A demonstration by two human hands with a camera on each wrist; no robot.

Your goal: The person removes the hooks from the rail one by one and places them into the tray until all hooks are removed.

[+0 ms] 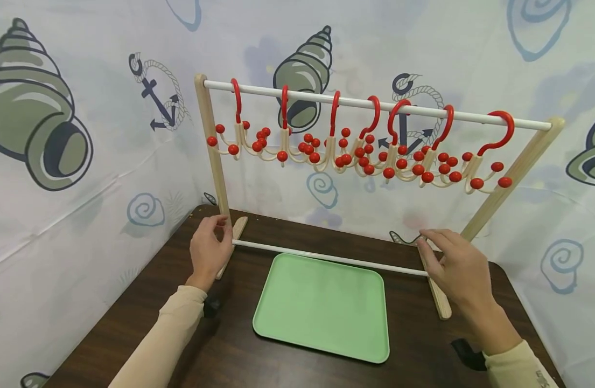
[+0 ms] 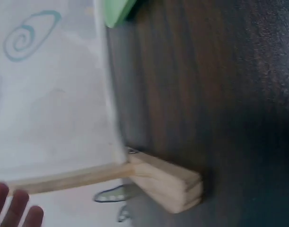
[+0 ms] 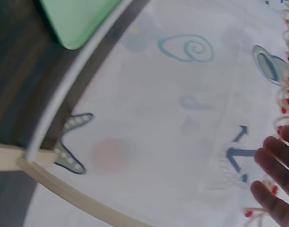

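A wooden rack with a white top rod [image 1: 307,96] stands on the table, several red-hooked hangers [image 1: 330,145] with red ball tips hanging from it. My left hand [image 1: 211,249] is beside the foot of the left post [image 1: 216,178], its fingers loosely bent. In the left wrist view its fingertips [image 2: 19,203] show with nothing between them. Near the base of the right post [image 1: 508,186] is my right hand [image 1: 459,267], also relaxed and holding nothing; its fingers [image 3: 274,170] are spread in the right wrist view. Whether either hand touches a post I cannot tell.
A light green tray [image 1: 321,307] lies on the dark brown table [image 1: 229,350], just in front of the lower white rod [image 1: 326,258]. Wooden feet [image 1: 440,299] stick out toward me at both ends. Behind the rack hangs a printed cloth [image 1: 365,43] with shells and anchors.
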